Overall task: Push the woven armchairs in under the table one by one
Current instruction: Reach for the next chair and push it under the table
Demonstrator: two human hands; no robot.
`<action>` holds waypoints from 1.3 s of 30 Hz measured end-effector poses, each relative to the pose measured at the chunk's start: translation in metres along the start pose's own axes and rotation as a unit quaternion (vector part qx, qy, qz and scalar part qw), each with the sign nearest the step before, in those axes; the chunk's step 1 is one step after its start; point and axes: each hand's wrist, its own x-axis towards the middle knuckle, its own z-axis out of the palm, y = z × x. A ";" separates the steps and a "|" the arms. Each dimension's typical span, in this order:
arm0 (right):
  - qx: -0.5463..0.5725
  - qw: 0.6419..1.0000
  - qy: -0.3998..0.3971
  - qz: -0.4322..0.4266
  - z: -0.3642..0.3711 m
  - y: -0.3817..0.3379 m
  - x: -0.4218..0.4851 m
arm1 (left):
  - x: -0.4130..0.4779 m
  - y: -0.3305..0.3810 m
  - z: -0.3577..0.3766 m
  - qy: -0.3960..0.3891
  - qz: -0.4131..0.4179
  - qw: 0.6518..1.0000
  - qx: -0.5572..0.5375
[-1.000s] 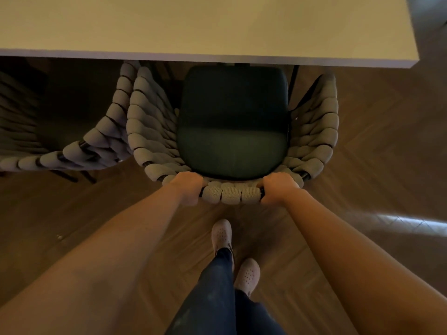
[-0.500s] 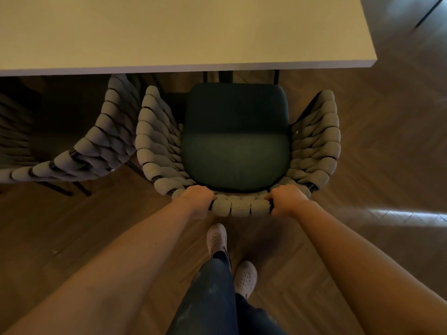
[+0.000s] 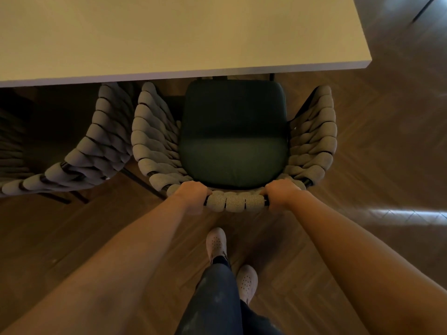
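A woven armchair (image 3: 154, 141) with thick grey rope arms and a dark green seat cushion (image 3: 233, 139) stands in front of me, facing the pale table (image 3: 183, 37). The cushion's front edge sits right at the table's near edge. My left hand (image 3: 193, 195) and my right hand (image 3: 281, 193) both grip the top of the woven backrest (image 3: 235, 201), one at each end. A second woven armchair (image 3: 96, 146) stands just to the left, its seat in shadow beneath the table.
The wooden herringbone floor (image 3: 377, 151) spreads around the chairs, with a bright reflection at the right. My legs and pale shoes (image 3: 216, 241) stand directly behind the chair. The table's right corner (image 3: 367, 61) ends past the chair's right arm.
The chair now sits slightly farther out from the table edge than a second ago, with the whole cushion showing. Both hands keep their grip on the backrest.
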 end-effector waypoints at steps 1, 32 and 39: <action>-0.005 1.000 -0.007 -0.001 -0.003 -0.001 0.000 | 0.000 -0.002 0.000 0.002 0.007 1.000 0.003; -0.049 0.999 0.009 0.008 -0.036 0.053 0.020 | 0.040 0.006 -0.037 0.030 0.037 0.999 -0.014; -0.057 0.997 0.029 0.042 -0.027 0.041 0.025 | 0.037 0.000 -0.028 0.020 0.026 0.999 -0.035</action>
